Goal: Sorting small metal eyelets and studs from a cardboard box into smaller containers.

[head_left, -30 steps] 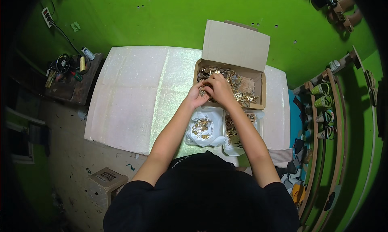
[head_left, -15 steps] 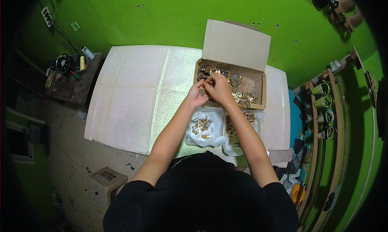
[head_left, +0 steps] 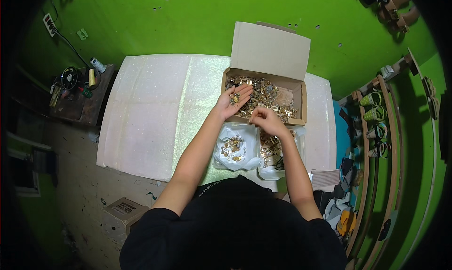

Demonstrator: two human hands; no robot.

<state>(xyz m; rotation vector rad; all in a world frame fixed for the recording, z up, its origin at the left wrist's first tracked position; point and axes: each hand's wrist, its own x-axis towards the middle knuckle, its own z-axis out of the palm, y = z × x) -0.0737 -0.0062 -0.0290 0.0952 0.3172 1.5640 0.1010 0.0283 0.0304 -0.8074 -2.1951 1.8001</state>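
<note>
Head view of two bare hands at work over a pale, glittery table (head_left: 146,105). The left hand (head_left: 230,102) lay open, palm up, above the left part of an open cardboard box (head_left: 303,105), with a small heap of metal pieces (head_left: 236,98) resting in its palm. The right hand (head_left: 266,120) was near the box's front edge, its fingers bent inward; whether the fingertips met or gripped a piece was too small to tell. Gold and silver-toned fittings (head_left: 269,94) filled much of the box, and its lid (head_left: 270,50) stood raised at the back. In front of the box, side by side, stood a left container (head_left: 254,153) lined with a whitish bag and a right container (head_left: 302,147); both held similar metal pieces. Sandals (head_left: 375,114) sat on a wooden rack (head_left: 394,176) at right; at left, thread spools (head_left: 92,77) stood on a dark side table (head_left: 75,111).
</note>
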